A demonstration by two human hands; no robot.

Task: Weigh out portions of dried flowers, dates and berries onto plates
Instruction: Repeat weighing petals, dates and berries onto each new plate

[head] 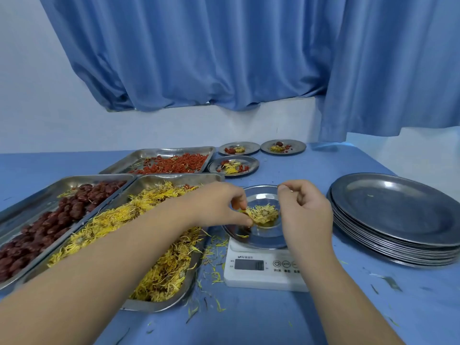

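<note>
Fingers (245, 221) of the left hand (219, 205) pinch a dried yellow flower (265, 214) on the round steel plate (258, 241) atop the white scale (261, 270); the right hand (305, 210) hovers loosely curled, apparently empty. Flower portioning seems under way; next, read the display.

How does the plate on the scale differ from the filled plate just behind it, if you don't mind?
The plate on the scale holds only a yellow dried flower; the filled plate also has red berries and a date. The first rests on the scale, the second on the table. Both are round metal plates.
</note>
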